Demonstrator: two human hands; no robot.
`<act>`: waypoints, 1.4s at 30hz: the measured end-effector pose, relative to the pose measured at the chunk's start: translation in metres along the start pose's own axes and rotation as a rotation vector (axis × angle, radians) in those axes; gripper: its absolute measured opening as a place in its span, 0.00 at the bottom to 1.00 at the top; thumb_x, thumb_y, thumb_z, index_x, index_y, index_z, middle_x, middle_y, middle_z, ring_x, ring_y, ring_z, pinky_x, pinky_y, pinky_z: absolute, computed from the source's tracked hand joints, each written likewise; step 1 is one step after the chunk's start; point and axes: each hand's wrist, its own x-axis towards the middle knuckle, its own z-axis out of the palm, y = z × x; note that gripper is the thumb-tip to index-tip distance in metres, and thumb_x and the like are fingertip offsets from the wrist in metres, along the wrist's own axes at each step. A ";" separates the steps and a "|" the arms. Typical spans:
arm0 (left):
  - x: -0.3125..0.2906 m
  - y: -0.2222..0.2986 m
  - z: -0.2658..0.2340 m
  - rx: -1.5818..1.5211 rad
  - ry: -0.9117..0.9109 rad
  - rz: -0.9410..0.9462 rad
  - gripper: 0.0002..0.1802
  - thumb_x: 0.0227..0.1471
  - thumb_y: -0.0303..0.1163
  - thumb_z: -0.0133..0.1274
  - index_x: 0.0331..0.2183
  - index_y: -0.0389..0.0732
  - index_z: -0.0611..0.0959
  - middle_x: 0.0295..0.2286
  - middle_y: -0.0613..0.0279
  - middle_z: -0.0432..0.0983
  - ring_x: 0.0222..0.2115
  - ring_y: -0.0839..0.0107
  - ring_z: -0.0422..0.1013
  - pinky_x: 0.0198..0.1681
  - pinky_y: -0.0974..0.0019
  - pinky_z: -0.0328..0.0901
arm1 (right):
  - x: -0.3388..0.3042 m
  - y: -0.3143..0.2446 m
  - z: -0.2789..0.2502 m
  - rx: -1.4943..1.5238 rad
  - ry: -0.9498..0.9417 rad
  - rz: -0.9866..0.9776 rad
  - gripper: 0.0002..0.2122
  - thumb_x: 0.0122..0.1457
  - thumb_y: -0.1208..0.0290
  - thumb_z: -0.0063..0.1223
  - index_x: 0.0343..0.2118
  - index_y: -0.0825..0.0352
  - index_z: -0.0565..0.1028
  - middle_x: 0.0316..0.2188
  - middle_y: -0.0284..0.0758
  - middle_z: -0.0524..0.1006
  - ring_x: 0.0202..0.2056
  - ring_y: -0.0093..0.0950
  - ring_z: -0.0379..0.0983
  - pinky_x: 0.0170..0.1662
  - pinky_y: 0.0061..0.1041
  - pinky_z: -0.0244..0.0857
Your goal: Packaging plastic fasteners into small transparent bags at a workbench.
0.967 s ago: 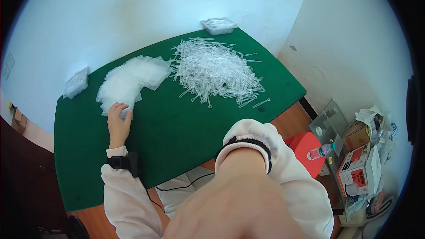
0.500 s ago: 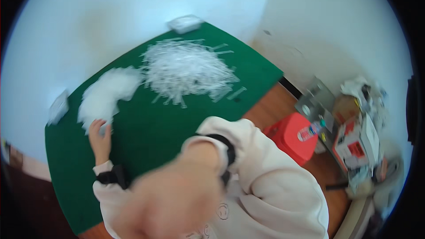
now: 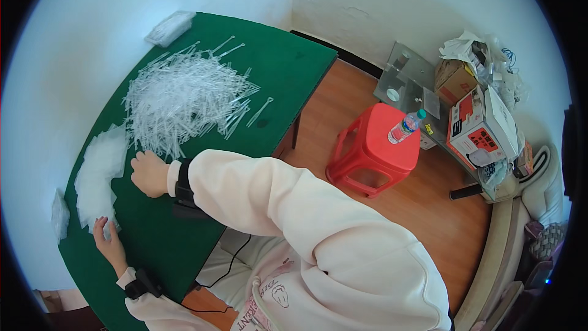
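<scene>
My left hand (image 3: 110, 245) rests at the near end of a fanned-out row of flat translucent plastic bags (image 3: 98, 159), thumb and fingers apart and touching the bags. My right hand (image 3: 150, 173) is above the green table (image 3: 202, 224), between the bags and a big heap of thin clear plastic sticks (image 3: 184, 95). Its fingers are curled closed at the heap's near edge; what they hold, if anything, is hidden. Some sticks show small loops at their ends, and one lies apart at the heap's right.
Clear packs lie at the table's far corner (image 3: 171, 28) and left edge (image 3: 59, 214). A red stool (image 3: 373, 147) right of the table bears a water bottle (image 3: 407, 127). Beyond it, a glass-topped stand (image 3: 407, 73) and a cardboard box (image 3: 484, 129) line the wall.
My right hand has swung from close in front of me, low in the view, out to the sticks' near edge. My left hand stays at the bags. The view has turned rightward.
</scene>
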 end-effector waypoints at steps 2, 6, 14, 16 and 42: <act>0.002 0.001 -0.007 0.068 0.010 0.048 0.09 0.49 0.26 0.53 0.35 0.34 0.78 0.41 0.52 0.73 0.49 0.56 0.66 0.52 0.60 0.57 | 0.010 0.004 0.007 -0.025 0.034 -0.052 0.06 0.42 0.67 0.53 0.22 0.61 0.78 0.29 0.37 0.74 0.33 0.35 0.70 0.34 0.33 0.61; -0.004 0.003 -0.021 0.059 0.054 0.077 0.08 0.48 0.24 0.54 0.34 0.35 0.80 0.40 0.51 0.74 0.48 0.56 0.67 0.52 0.59 0.58 | 0.030 0.019 0.006 -0.137 0.145 0.013 0.06 0.41 0.66 0.51 0.14 0.59 0.77 0.19 0.34 0.75 0.26 0.34 0.72 0.27 0.36 0.61; 0.022 0.082 -0.019 -0.080 -0.067 0.206 0.08 0.43 0.24 0.57 0.31 0.38 0.79 0.35 0.57 0.75 0.43 0.58 0.69 0.46 0.60 0.63 | 0.018 0.044 -0.007 -0.176 0.032 0.026 0.05 0.45 0.66 0.54 0.23 0.58 0.80 0.23 0.32 0.76 0.33 0.35 0.71 0.33 0.35 0.64; 0.028 0.094 -0.020 -0.200 -0.155 0.104 0.09 0.44 0.26 0.57 0.33 0.38 0.80 0.33 0.57 0.76 0.39 0.61 0.71 0.44 0.63 0.64 | 0.013 0.045 -0.012 0.118 0.147 -0.010 0.03 0.45 0.71 0.53 0.20 0.58 0.77 0.22 0.35 0.75 0.30 0.37 0.70 0.32 0.36 0.64; 0.014 0.086 0.029 -0.873 -0.045 -0.200 0.12 0.60 0.33 0.37 0.38 0.38 0.73 0.24 0.65 0.72 0.26 0.78 0.67 0.32 0.74 0.62 | 0.001 0.049 -0.059 0.485 -0.050 0.075 0.07 0.41 0.79 0.59 0.27 0.65 0.77 0.23 0.35 0.75 0.28 0.32 0.72 0.31 0.27 0.66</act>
